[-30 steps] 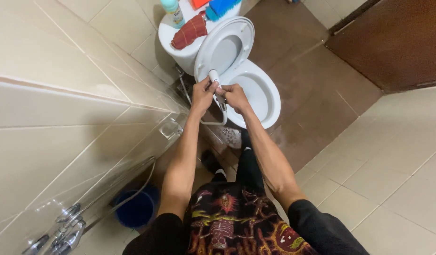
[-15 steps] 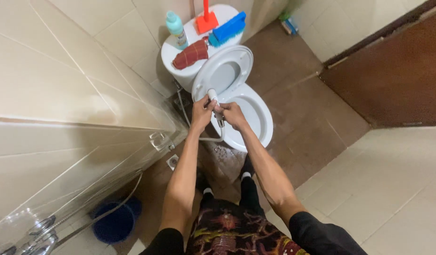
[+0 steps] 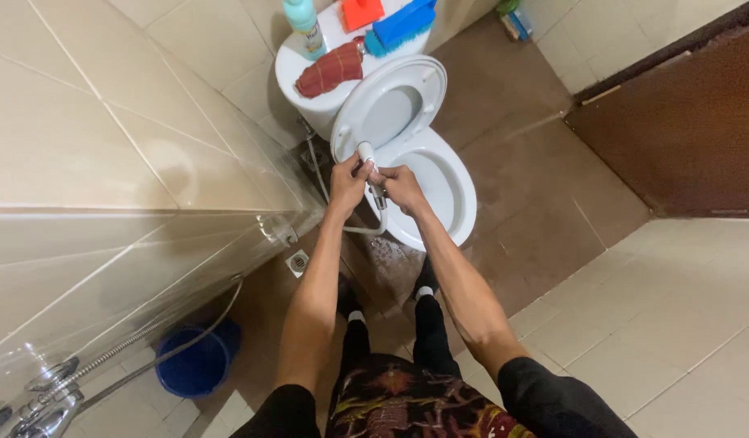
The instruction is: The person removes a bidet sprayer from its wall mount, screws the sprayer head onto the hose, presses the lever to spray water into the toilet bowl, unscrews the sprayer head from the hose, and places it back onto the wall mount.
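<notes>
Both my hands are closed on a white handheld bidet sprayer (image 3: pixel 365 152) at the near rim of a white toilet bowl (image 3: pixel 460 211). My left hand (image 3: pixel 347 182) grips its left side and my right hand (image 3: pixel 400 184) grips its lower part, where a grey hose (image 3: pixel 363 230) loops down. The sprayer head pokes up between my thumbs. The toilet seat and lid (image 3: pixel 391 104) stand raised against the tank.
On the tank (image 3: pixel 297 61) lie a red cloth (image 3: pixel 330 69), a teal bottle (image 3: pixel 304 23), a blue brush (image 3: pixel 400 26) and an orange item (image 3: pixel 361 11). A blue bucket (image 3: pixel 192 367) and a shower hose (image 3: pixel 139 354) sit low left. A floor drain (image 3: pixel 297 262), beige wall tiles and a brown door (image 3: pixel 683 122) surround.
My hands stay on the sprayer in the same grip. The view has shifted slightly, so the toilet sits a little higher in frame than half a second ago.
</notes>
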